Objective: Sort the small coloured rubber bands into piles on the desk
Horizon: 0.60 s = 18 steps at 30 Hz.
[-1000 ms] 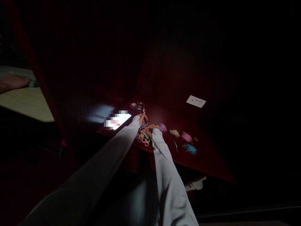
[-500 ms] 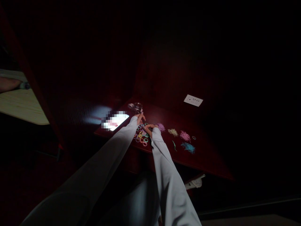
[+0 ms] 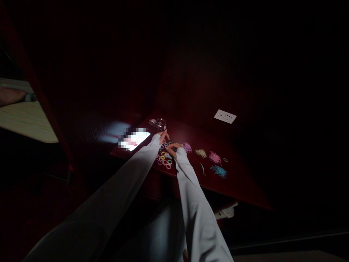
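Observation:
My left hand [image 3: 163,136] is over the far side of a spread of small coloured rings [image 3: 163,159], close to a clear round container [image 3: 161,124]. Its fingers are bent inward, and whatever they hold is too small and dark to name. Just right of it, my right hand [image 3: 173,147] hovers over or touches the same rings, with thumb and fingers drawn together. I cannot make out what is between them. Beside the right hand lies a purple heap of thin bands [image 3: 187,147]. Both wrists are covered by light sleeves.
Farther right on the dark red desk [image 3: 240,185] are yellow bands [image 3: 201,153], pink bands [image 3: 215,157], blue bands [image 3: 219,171], a green hook-like tool [image 3: 202,169] and a lone ring [image 3: 225,159]. A lit phone [image 3: 140,139] lies left; a socket plate [image 3: 225,116] is on the wall. Another person's arm [image 3: 12,96] rests at far left.
The whole view has shifted very slightly. Both hands stay close together over the rings, with only small finger movement; the heaps lie as before.

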Available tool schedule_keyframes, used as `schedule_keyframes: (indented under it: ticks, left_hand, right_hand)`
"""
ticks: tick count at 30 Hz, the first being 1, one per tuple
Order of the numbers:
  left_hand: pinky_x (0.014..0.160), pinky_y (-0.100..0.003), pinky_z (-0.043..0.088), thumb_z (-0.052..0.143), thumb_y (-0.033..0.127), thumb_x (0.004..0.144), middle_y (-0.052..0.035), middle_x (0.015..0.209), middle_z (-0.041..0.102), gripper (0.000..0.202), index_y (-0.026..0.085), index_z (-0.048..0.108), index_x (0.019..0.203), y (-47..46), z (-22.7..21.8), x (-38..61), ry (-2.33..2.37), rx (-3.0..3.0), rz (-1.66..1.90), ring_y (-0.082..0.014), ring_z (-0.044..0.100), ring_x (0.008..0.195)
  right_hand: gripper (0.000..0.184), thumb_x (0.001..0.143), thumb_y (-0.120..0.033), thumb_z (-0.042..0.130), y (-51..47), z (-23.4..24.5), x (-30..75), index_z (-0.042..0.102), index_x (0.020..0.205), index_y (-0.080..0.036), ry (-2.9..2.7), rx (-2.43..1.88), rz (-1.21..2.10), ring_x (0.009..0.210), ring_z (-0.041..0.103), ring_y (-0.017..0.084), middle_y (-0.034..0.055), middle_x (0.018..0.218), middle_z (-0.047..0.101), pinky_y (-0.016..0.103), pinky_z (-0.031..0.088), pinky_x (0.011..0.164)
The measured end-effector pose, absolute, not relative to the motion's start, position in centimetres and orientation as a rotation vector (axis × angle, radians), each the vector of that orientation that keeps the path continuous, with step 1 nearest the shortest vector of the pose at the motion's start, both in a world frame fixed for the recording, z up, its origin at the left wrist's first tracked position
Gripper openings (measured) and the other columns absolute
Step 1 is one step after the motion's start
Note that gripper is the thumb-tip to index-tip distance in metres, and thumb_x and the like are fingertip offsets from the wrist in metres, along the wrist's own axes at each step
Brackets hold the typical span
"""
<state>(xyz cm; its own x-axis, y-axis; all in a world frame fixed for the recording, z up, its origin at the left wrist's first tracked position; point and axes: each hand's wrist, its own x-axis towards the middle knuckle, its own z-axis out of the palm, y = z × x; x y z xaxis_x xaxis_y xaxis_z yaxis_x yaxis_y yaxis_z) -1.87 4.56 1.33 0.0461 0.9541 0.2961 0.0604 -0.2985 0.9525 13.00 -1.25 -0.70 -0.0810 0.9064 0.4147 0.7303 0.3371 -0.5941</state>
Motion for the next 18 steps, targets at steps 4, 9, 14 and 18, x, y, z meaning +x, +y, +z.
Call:
schedule_keyframes:
  ticks: [4,9,14,18]
  left_hand:
    - [0.061,-0.028,0.048,0.037,0.063,0.094,-0.0034,0.056,0.058,0.059,0.022,0.059,0.058,4.61,1.11,-1.95,1.073,1.511,1.379,-0.0169,0.058,0.06]
    - [0.061,-0.029,0.046,0.037,0.062,0.094,-0.0029,0.054,0.056,0.058,0.022,0.058,0.057,4.57,1.16,-1.96,1.072,1.494,1.362,-0.0174,0.057,0.059]
    - [0.061,-0.029,0.047,0.038,0.066,0.093,-0.0037,0.056,0.058,0.061,0.022,0.06,0.056,4.39,1.48,-2.1,1.083,1.509,1.347,-0.0173,0.058,0.06]
    - [0.061,-0.029,0.047,0.038,0.069,0.091,-0.0037,0.058,0.058,0.062,0.022,0.06,0.057,4.25,1.31,-2.16,1.086,1.515,1.363,-0.0173,0.058,0.061]
  right_hand:
    - [0.027,0.088,-0.054,0.07,-1.01,-0.65,13.18,0.081,0.09,-0.03,-1.773,-1.401,0.401,0.09,0.062,0.02,0.0006,0.09,0.076,0.032,0.049,0.086]
    - [0.028,0.084,-0.056,0.071,-1.15,-0.73,13.05,0.08,0.086,-0.029,-1.698,-1.383,0.453,0.087,0.063,0.02,0.0011,0.089,0.076,0.032,0.05,0.08]
    - [0.039,0.08,-0.064,0.071,-1.1,-0.85,12.47,0.075,0.081,-0.025,-1.489,-1.251,0.606,0.073,0.064,0.018,0.001,0.076,0.074,0.03,0.049,0.07]
    - [0.048,0.081,-0.069,0.068,-1.04,-0.69,12.6,0.068,0.087,-0.021,-1.264,-1.174,0.63,0.061,0.059,0.015,0.0021,0.071,0.073,0.027,0.046,0.062]
